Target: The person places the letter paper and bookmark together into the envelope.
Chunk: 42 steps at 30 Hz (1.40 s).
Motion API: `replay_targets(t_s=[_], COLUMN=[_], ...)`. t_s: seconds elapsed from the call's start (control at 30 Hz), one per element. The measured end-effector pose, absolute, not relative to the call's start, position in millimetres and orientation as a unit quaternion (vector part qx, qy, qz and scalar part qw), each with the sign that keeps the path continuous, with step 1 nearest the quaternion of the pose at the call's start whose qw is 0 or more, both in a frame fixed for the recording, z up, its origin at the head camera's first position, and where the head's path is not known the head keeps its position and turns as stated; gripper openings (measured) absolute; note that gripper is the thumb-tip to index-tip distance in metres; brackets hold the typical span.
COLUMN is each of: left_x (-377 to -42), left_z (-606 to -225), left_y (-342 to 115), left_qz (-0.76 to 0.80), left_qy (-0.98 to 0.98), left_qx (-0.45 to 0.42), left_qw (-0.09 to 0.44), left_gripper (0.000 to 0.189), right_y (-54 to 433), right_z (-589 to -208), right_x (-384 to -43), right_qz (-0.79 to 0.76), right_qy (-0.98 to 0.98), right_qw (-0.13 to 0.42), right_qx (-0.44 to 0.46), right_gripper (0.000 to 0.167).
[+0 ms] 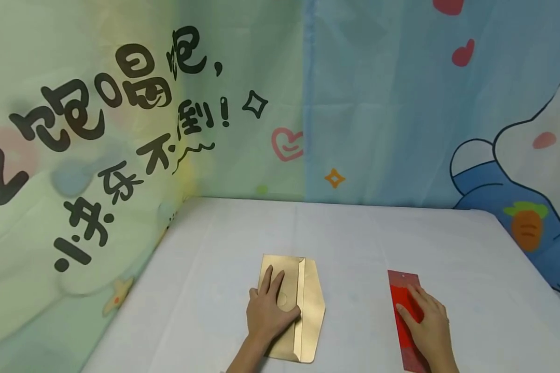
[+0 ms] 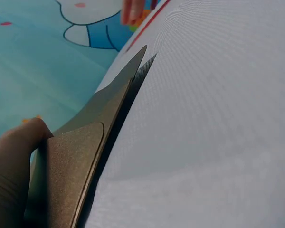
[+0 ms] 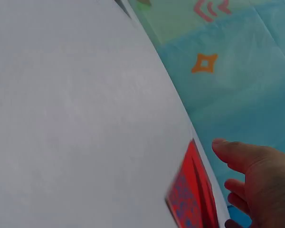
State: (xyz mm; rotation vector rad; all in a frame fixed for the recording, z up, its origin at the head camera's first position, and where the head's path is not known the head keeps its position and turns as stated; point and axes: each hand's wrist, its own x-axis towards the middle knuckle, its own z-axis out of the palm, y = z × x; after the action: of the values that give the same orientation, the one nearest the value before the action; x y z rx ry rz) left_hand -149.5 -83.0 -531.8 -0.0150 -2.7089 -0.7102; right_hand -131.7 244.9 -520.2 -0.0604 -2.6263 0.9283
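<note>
A gold envelope point(image 1: 287, 331) lies on the white table with its flap point(image 1: 313, 311) unfolded to the right. Over its left part my left hand point(image 1: 271, 313) rests with fingers spread and the thumb reaching across to the fold. The left wrist view shows the thumb against the gold envelope point(image 2: 78, 161), whose flap tip lifts off the cloth. Off to the right lies a long red card point(image 1: 403, 326), darker and patterned at its ends. My right hand point(image 1: 429, 324) is over its right side, thumb and fingers apart; the right wrist view shows this hand point(image 3: 261, 173) beside the red card point(image 3: 192, 190).
A white cloth point(image 1: 205, 290) covers the table. Printed curtains point(image 1: 373, 103) with cartoon figures and lettering rise behind it and along the left side. A stretch of white cloth lies between the envelope and the red card.
</note>
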Motion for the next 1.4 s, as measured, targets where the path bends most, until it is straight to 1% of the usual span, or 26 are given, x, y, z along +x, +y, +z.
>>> replay_targets(t_s=[0.1, 0.23, 0.43, 0.67, 0.77, 0.9, 0.97, 1.03, 1.2, 1.27, 1.4], left_x=[-150.3, -150.1, -150.2, -151.3, -151.1, -150.5, -150.7, -151.0, -151.0, -150.9, -151.2], left_z=[-531.9, -533.1, -533.1, -533.1, -532.9, -532.8, -532.9, -533.3, -533.7, -533.6, -533.3], left_y=[-82.2, -80.3, -80.7, -81.4, -81.4, -81.7, -81.9, -82.3, -83.4, -83.5, -84.1], left_qz=[-0.248, -0.246, -0.242, -0.241, -0.242, -0.245, -0.245, -0.245, -0.246, -0.247, -0.241], left_qy=[-0.954, -0.955, -0.955, -0.956, -0.955, -0.954, -0.954, -0.954, -0.953, -0.952, -0.954], left_qx=[-0.004, -0.004, 0.0, -0.002, -0.002, -0.003, -0.005, -0.007, -0.008, -0.008, -0.007], left_qw=[0.166, 0.167, 0.171, 0.17, 0.171, 0.172, 0.172, 0.173, 0.178, 0.179, 0.18], left_gripper=[0.081, 0.081, 0.081, 0.08, 0.08, 0.08, 0.08, 0.079, 0.079, 0.079, 0.079], right_y=[256.8, 264.1, 265.1, 262.5, 261.0, 258.5, 257.3, 256.7, 256.5, 256.0, 253.9], right_z=[-523.3, -527.2, -531.4, -530.1, -528.5, -527.0, -526.8, -527.5, -532.0, -533.3, -531.8], right_x=[-129.0, -127.8, -131.3, -131.0, -129.9, -129.4, -129.4, -129.3, -129.4, -129.8, -131.0], right_qz=[0.31, 0.289, 0.276, 0.298, 0.319, 0.346, 0.347, 0.345, 0.315, 0.307, 0.314], right_qy=[-0.939, -0.949, -0.95, -0.942, -0.936, -0.93, -0.93, -0.931, -0.942, -0.945, -0.942], right_qw=[0.137, 0.118, 0.143, 0.156, 0.147, 0.108, 0.094, 0.095, 0.102, 0.109, 0.119], right_qx=[-0.056, -0.047, -0.013, -0.017, -0.033, -0.064, -0.072, -0.071, -0.053, -0.039, -0.027], right_gripper=[0.069, 0.077, 0.07, 0.067, 0.065, 0.064, 0.064, 0.066, 0.08, 0.078, 0.067])
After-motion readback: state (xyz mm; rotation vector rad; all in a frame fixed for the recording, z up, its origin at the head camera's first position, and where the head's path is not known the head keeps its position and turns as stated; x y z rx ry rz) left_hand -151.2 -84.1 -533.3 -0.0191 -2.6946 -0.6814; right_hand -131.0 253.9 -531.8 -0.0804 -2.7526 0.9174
